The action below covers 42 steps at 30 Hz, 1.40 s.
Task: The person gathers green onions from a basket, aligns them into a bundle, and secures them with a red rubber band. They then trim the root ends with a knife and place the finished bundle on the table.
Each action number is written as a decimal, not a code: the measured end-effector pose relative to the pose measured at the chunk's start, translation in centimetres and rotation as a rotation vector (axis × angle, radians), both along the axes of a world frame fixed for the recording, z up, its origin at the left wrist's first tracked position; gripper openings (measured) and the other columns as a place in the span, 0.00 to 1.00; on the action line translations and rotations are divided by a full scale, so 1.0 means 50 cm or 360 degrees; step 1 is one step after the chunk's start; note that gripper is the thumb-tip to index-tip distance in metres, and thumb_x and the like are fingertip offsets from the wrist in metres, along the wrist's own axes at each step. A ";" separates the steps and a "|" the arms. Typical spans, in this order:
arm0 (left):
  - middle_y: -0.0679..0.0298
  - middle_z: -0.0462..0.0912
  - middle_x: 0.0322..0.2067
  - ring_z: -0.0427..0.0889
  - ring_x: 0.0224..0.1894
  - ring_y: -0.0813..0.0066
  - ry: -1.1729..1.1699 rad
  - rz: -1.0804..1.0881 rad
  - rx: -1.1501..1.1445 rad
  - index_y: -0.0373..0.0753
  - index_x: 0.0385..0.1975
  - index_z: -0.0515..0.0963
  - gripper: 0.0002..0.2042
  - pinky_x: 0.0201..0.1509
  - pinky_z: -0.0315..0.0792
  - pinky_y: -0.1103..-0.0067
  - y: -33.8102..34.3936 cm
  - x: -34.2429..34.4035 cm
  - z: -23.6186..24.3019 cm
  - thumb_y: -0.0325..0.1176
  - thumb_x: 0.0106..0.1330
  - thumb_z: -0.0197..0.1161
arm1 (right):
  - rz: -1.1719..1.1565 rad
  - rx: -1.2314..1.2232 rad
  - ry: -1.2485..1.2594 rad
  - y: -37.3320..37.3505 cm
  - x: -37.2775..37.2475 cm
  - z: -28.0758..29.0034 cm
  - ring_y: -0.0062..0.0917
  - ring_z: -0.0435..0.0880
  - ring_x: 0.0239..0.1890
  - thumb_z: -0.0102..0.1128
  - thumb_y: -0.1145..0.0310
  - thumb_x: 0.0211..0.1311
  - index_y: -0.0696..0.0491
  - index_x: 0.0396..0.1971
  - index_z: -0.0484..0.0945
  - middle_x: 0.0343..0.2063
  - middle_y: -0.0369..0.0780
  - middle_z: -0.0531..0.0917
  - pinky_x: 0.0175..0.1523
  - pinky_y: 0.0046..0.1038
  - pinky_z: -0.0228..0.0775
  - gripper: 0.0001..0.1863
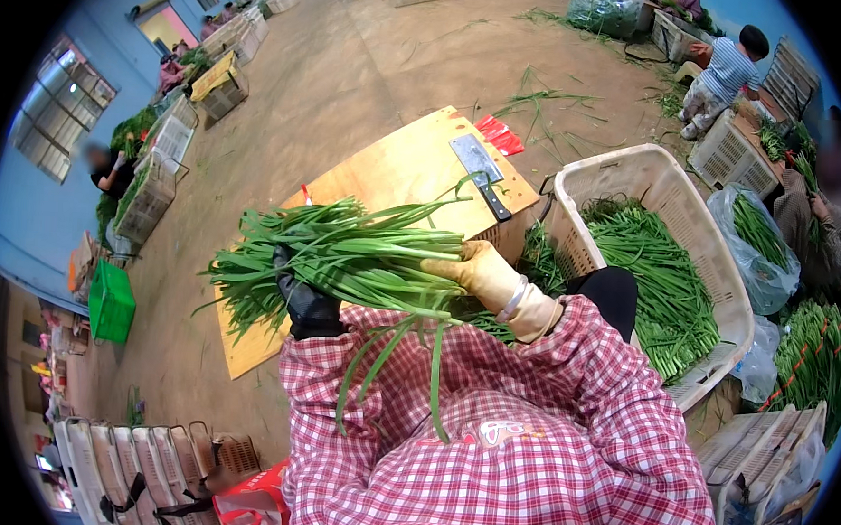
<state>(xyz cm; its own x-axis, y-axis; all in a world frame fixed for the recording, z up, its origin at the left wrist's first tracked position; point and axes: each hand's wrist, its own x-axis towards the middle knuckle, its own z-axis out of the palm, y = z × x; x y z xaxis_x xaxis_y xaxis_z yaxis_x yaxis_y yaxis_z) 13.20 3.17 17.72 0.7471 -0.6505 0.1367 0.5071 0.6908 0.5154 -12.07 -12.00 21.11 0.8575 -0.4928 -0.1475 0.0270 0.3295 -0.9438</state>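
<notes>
A thick bundle of long green garlic chives (354, 254) lies across both my hands, level, above a wooden board. My left hand (306, 299), in a black glove, is closed round the bundle's left part from below. In a cream glove, my right hand (486, 277) grips the bundle's right end. Several loose leaves hang from the bundle over my checked sleeves. On the wooden board (387, 170) beyond the bundle rests a cleaver (482, 171) with a black handle, its blade flat.
At my right stands a cream plastic crate (724, 278) holding more chives. Beside it are a clear bag of greens (754, 242) and a tied bunch (805, 359). Stacked crates (134, 466) and a red bag (254, 506) sit lower left. Other people work along both walls.
</notes>
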 end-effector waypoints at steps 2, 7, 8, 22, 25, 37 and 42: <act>0.58 0.82 0.49 0.81 0.50 0.62 0.0098 -0.0002 0.0098 0.40 0.50 0.77 0.17 0.56 0.76 0.61 0.001 -0.018 0.025 0.44 0.74 0.50 | -0.0154 0.0024 -0.0187 0.018 0.004 -0.005 0.16 0.83 0.35 0.70 0.71 0.58 0.60 0.44 0.83 0.36 0.36 0.88 0.43 0.20 0.76 0.15; 0.58 0.82 0.49 0.81 0.50 0.61 -0.0286 0.0002 0.0079 0.40 0.50 0.77 0.17 0.56 0.77 0.61 0.008 -0.008 0.009 0.44 0.74 0.50 | -0.0109 -0.0003 -0.0249 0.036 0.006 0.005 0.19 0.84 0.38 0.67 0.73 0.61 0.61 0.46 0.82 0.38 0.39 0.87 0.45 0.22 0.77 0.14; 0.58 0.82 0.48 0.81 0.49 0.61 -0.0387 0.0069 0.0141 0.40 0.50 0.77 0.16 0.56 0.77 0.61 0.007 -0.008 0.004 0.44 0.74 0.50 | -0.0152 0.0039 -0.0282 0.037 0.001 0.011 0.18 0.84 0.38 0.67 0.72 0.61 0.61 0.45 0.83 0.37 0.38 0.88 0.46 0.22 0.77 0.13; 0.58 0.83 0.48 0.81 0.50 0.61 0.0095 -0.0258 -0.0218 0.40 0.49 0.79 0.16 0.59 0.75 0.61 0.005 -0.005 0.023 0.44 0.73 0.53 | -0.0180 -0.2007 0.0531 -0.050 -0.198 -0.051 0.40 0.83 0.48 0.69 0.60 0.53 0.54 0.58 0.74 0.46 0.46 0.84 0.53 0.36 0.75 0.31; 0.61 0.83 0.47 0.81 0.49 0.63 0.0128 -0.0118 -0.0087 0.41 0.47 0.79 0.16 0.56 0.76 0.62 0.002 -0.010 0.007 0.45 0.73 0.52 | -0.0443 -0.2489 -0.0186 0.016 -0.131 0.081 0.36 0.82 0.48 0.73 0.67 0.44 0.52 0.56 0.75 0.45 0.42 0.83 0.56 0.39 0.73 0.33; 0.58 0.82 0.47 0.82 0.48 0.63 -0.0091 0.0067 0.0125 0.39 0.50 0.76 0.16 0.54 0.78 0.64 -0.012 -0.043 0.016 0.42 0.75 0.48 | -0.0466 -0.2544 -0.0420 0.001 -0.048 -0.007 0.32 0.79 0.55 0.67 0.71 0.40 0.47 0.36 0.81 0.40 0.32 0.84 0.66 0.49 0.63 0.17; 0.58 0.82 0.48 0.82 0.49 0.63 0.0088 -0.0074 -0.0005 0.40 0.50 0.77 0.15 0.55 0.78 0.63 -0.025 -0.047 0.006 0.42 0.75 0.50 | -0.0419 -0.2522 -0.0041 -0.016 -0.104 -0.001 0.34 0.81 0.48 0.69 0.74 0.40 0.50 0.34 0.80 0.36 0.38 0.82 0.64 0.46 0.65 0.16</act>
<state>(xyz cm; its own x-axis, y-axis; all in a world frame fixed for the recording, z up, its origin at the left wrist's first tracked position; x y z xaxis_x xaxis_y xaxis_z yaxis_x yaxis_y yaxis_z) 10.87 1.93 18.02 0.7226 -0.6843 0.0981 0.5665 0.6675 0.4833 -17.27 -12.79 21.07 0.7222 -0.2548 0.6431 -0.0573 -0.9485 -0.3115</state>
